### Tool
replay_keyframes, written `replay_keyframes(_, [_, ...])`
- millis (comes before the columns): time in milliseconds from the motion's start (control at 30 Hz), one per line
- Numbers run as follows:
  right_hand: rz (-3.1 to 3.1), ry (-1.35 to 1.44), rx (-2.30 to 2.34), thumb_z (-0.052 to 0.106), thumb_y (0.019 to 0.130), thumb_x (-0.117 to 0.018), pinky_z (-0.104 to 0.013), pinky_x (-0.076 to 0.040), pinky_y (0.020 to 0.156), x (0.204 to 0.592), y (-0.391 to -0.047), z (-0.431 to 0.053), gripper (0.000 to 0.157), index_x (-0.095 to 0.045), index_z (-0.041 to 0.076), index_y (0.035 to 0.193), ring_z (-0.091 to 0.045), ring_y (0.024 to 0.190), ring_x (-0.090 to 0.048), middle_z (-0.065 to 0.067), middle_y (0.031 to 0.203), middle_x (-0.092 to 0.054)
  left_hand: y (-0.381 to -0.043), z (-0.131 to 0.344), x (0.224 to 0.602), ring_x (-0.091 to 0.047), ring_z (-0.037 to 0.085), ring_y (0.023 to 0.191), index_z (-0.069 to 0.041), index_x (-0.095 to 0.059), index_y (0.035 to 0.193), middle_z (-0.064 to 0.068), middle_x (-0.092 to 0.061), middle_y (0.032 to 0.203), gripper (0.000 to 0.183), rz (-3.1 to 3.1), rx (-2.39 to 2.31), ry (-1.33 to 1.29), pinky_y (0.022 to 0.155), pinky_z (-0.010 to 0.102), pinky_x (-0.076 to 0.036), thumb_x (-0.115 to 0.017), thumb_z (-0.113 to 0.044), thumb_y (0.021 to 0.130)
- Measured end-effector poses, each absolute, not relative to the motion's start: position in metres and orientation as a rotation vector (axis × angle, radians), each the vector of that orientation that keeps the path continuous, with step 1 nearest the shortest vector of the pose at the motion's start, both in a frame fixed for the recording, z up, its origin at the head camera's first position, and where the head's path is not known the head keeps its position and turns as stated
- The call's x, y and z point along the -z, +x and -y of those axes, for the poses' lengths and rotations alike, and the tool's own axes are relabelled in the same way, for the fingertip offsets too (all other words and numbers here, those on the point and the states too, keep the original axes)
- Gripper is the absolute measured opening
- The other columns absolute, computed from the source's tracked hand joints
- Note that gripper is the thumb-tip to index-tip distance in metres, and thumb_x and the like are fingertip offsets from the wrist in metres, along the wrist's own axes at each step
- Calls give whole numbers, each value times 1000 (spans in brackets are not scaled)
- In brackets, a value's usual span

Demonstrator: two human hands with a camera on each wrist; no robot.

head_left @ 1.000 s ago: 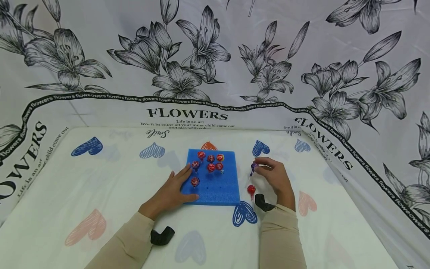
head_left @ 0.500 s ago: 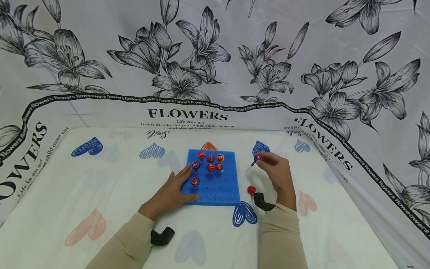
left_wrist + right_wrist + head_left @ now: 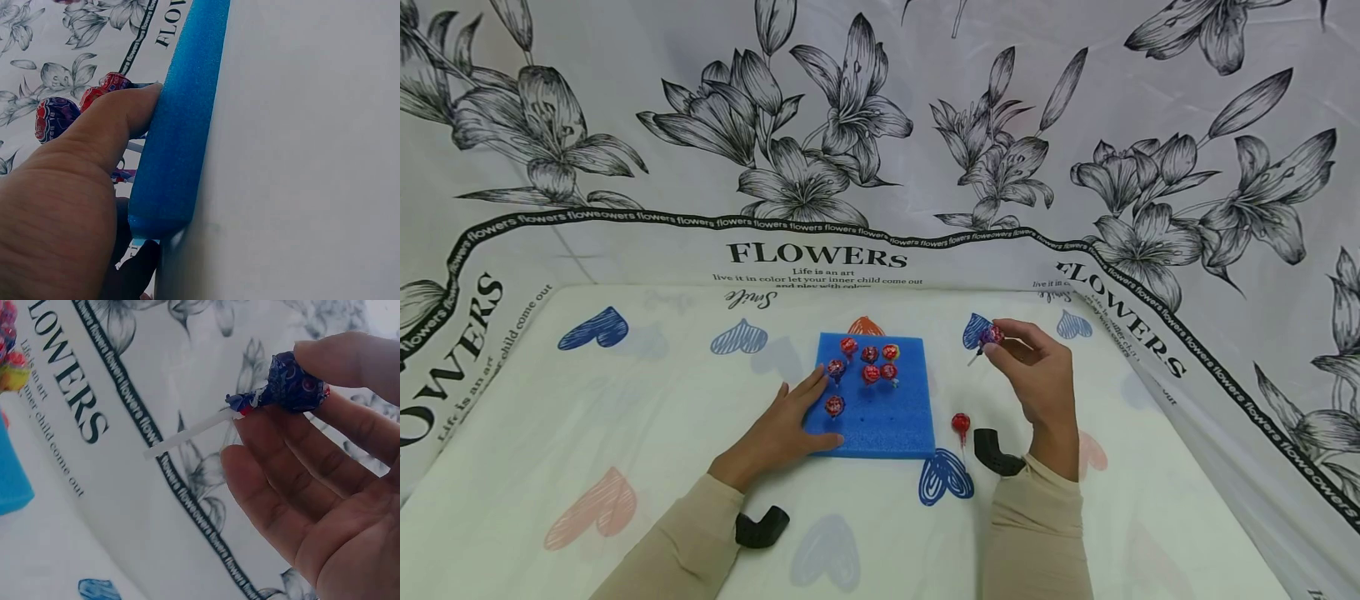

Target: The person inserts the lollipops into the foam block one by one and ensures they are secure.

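A blue foam block lies on the table with several wrapped lollipops standing in it, mostly red, clustered toward its far side. My left hand rests at the block's left side, fingers spread along the edge and thumb over the near corner. To the right of the block, my right hand pinches a purple-blue wrapped lollipop by its candy head. Its white stick points away from the fingers, down and left in the right wrist view. A single red lollipop lies on the cloth between block and right forearm.
White cloth with printed hearts covers the table. Behind it hangs a curtain with black flower drawings and lettering. Black wrist pieces sit at both sleeves.
My right hand has lifted the purple-blue lollipop and drawn it away from the block, up and right in view, turning it in the fingers. The left hand has stayed in place.
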State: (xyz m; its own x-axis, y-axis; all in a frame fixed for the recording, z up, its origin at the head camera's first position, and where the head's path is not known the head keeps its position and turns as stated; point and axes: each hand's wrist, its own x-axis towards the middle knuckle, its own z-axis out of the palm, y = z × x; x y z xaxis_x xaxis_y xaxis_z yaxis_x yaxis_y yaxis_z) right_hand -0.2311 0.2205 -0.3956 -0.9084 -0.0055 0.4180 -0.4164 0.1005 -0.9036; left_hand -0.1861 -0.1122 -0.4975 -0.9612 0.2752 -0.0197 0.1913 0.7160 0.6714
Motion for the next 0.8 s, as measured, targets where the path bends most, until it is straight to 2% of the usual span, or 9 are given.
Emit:
replay_keyframes(267, [1996,619,-1787,-14,80,-70,-28,-55,78,380,-220,-213,29,-66,-11,108,-22,86,-66,-18,98,-65,-186,113,498,-6,41,143,-10,-28,153,2,-15,160,100,-2797,-1078,372,111,57,-11,-75,-55,77])
replay_keyframes(567, [1892,880,-1738,-26,74,-65,-30,-55,80,367,-210,-206,36,-62,-16,108,-24,89,-66,-19,99,-65,-186,112,498,-7,39,143,-10,-28,152,2,-15,160,99,-2794,-1086,374,111,56,-11,-75,-53,77])
replay_keyframes(800, [1828,1057,-1718,-24,73,-65,-33,-54,82,357,-204,-195,36,-61,-17,108,-25,89,-66,-22,98,-63,-187,112,498,-7,39,143,-11,-27,153,2,-15,160,100,-2797,-1075,369,111,56,-12,-75,-55,77])
